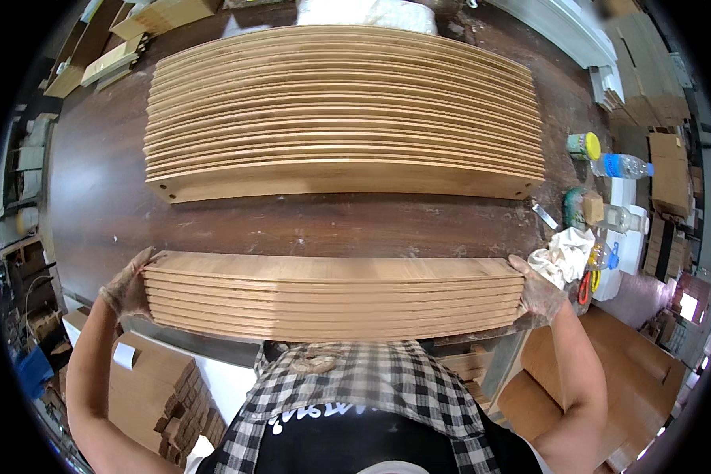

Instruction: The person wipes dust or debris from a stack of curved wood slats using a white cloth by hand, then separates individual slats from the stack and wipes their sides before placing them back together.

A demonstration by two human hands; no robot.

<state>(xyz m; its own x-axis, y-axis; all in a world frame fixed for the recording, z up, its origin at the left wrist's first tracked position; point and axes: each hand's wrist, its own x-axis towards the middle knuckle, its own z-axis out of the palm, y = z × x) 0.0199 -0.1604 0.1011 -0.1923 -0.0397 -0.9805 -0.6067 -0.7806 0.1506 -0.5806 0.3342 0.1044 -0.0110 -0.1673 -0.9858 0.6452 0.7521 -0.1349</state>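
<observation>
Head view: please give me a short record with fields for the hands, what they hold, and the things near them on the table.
left hand: left hand presses the left end of the near stack of pale wooden boards
right hand: right hand presses its right end
grip: both hands closed on the stack ends
behind: larger stack of pale wooden boards, apart from the near one
surface: dark brown wooden table
right side: white cloth, clear plastic bottle

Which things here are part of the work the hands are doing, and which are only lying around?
In the work:
- near stack of boards
- left hand and right hand, gripping its ends
- far stack of boards
- table

Lying about:
- water bottle
- yellow-lidded jar
- white rag
- red-handled scissors
</observation>
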